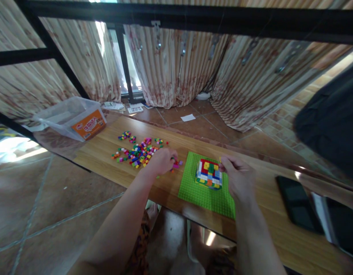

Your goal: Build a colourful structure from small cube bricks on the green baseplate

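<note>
A green studded baseplate (190, 187) lies on the wooden table, with a low build of multicoloured toy bricks (210, 175) on it. Thumb and fingertips of my right hand (240, 175) are pinched at the build's upper right corner, and a small yellow brick (220, 159) shows at their tips. To the left, my left hand (162, 160) reaches down by the right side of a heap of loose bricks (140, 152). Its fingers are curled together, with a bit of green at the tips; what they hold is mostly hidden. A few pink and purple bricks (178, 165) lie beside it.
At the table's left end stands a clear plastic box (62, 114) with an orange label. A black phone or tablet (298, 202) and another dark device (342, 221) lie at the right. Behind the table are black metal bars (176, 17) and long curtains (170, 72).
</note>
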Tool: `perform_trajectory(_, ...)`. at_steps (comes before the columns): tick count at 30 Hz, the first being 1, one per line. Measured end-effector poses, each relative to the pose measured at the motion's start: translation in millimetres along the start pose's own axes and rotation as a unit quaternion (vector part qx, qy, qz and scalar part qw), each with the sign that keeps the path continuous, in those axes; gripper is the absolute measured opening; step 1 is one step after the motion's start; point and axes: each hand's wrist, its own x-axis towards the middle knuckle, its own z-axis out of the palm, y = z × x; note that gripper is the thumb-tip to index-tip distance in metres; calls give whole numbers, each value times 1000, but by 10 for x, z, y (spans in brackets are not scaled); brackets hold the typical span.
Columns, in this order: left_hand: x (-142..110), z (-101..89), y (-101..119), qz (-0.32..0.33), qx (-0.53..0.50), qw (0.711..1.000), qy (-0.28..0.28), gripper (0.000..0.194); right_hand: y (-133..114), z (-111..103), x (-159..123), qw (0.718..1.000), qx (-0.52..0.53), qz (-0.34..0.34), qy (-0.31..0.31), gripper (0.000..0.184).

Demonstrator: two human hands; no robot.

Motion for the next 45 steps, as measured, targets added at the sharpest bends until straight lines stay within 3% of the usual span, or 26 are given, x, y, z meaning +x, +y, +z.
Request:
perform_trajectory(5, 6, -50, -158, -125, 90, 988, 6, 30, 49, -130, 57, 998, -60, 2, 29, 25)
perform_trajectory(7, 8, -70, -160, -144, 105, 984, 25, 31, 67, -119, 40, 996, -83, -3, 18, 25)
perform_trajectory(9, 9, -70, -107, -129, 95, 984, 80, 31, 88, -84, 15, 995, -99, -24, -5, 26)
perform_trajectory(12, 5, 6, 105, -82, -31, 986, 143, 25, 101, -10, -33, 989, -120, -72, -54, 24)
perform_trajectory(14, -5, 107, 312, -54, -191, 975, 100, 23, 84, 44, -72, 979, -143, -108, -94, 21)
perform_trajectory(16, -21, 219, 519, -58, -368, 928, 15, 25, 47, 92, -116, 966, -163, -145, -138, 19)
perform_trajectory(20, -43, 351, 754, -143, -624, 766, -61, 20, -20, 140, -189, 941, -194, -198, -197, 17)
perform_trajectory(22, -43, 357, 760, -169, -669, 720, -74, 15, -17, 139, -202, 935, -209, -207, -199, 16)
perform_trajectory(24, -37, 343, 728, -180, -685, 699, -93, 18, 15, 130, -202, 937, -211, -199, -195, 16)
perform_trajectory(27, -24, 319, 679, -195, -689, 689, -113, 21, 82, 119, -195, 949, -184, -160, -200, 22)
perform_trajectory(35, 5, 323, 665, -220, -660, 714, -82, 11, 123, 104, -219, 965, -101, -84, -225, 31)
perform_trajectory(45, 30, 403, 645, -196, -680, 703, -78, 23, 123, 99, -175, 979, -107, -59, -165, 26)
